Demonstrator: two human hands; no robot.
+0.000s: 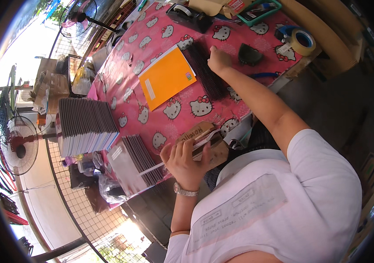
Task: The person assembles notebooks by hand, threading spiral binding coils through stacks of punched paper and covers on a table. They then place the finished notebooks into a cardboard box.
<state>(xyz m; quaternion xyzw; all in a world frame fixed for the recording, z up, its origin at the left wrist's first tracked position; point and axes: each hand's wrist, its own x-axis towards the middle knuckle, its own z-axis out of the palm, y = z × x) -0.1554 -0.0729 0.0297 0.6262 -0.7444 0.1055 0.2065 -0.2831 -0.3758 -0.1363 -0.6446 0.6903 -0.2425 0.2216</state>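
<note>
The orange notebook [167, 81] lies flat in the upper middle of the frame, with a row of black coils [204, 72] just beside its right side. At the coils' upper right is the right hand [220, 60], its fingers curled in together; whether it touches or grips a coil cannot be told. Lower, near the middle of the frame, the left hand [187, 164] is half closed, fingers bent and thumb apart, at a thin pale strip [206, 138] over brown cardboard [219, 153]; how firmly it grips is unclear.

The pink patterned surface [141, 131] has open room left of and below the notebook. Its near edge slants from the right down to the lower left, passing beside the left hand. A short notebook stack [128, 166] sits by that edge, a tall notebook stack [86, 127] above it. A dark green block [249, 55] and a tape roll [295, 42] occupy the upper right.
</note>
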